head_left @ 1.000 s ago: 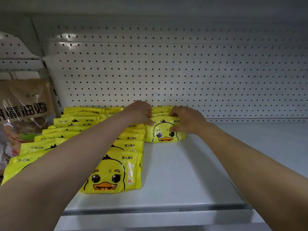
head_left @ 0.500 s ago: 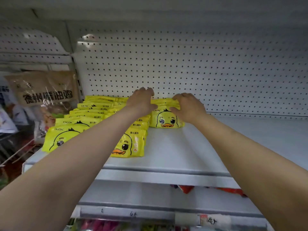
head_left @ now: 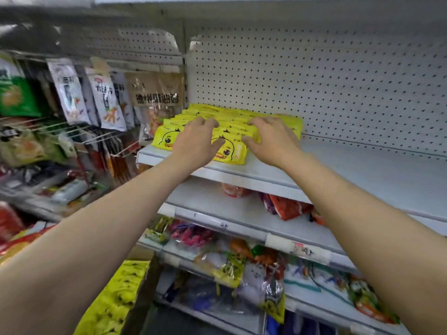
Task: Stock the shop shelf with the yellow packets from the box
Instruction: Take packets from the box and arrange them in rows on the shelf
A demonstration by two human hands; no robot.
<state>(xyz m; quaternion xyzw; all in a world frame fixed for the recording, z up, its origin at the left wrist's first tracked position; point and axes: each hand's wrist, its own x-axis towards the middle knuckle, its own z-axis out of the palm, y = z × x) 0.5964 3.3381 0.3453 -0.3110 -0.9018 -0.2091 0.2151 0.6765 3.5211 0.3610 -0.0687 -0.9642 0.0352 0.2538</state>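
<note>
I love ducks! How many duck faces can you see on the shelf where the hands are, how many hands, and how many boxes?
Duck faces showing on the yellow packets: 2
Hands: 2 (left hand, right hand)
Box: 1
Total: 5

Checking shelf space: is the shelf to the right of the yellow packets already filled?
No, the shelf right of the yellow packets is bare white.

We are seeing yellow duck-face packets (head_left: 229,151) lying overlapped in rows at the white shelf's (head_left: 350,170) left end; more are filling the box (head_left: 113,303) below.
</note>
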